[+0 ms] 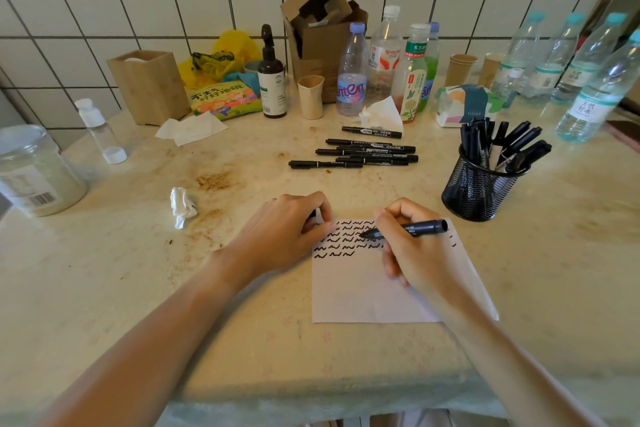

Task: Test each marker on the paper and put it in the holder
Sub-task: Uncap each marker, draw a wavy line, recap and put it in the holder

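A white sheet of paper lies on the table, its top part covered with rows of black squiggles. My right hand grips a black marker, its tip pointing left and down over the squiggles. My left hand rests on the paper's top left corner, fingers curled around something small and dark, probably the cap. Several black markers lie side by side beyond the paper. A black mesh holder at the right stands upright with several markers in it.
Water bottles line the back right. A tissue pack, paper cups, a cardboard box, a pump bottle and a wooden box stand at the back. A crumpled tissue lies left of my hands; a jar sits far left.
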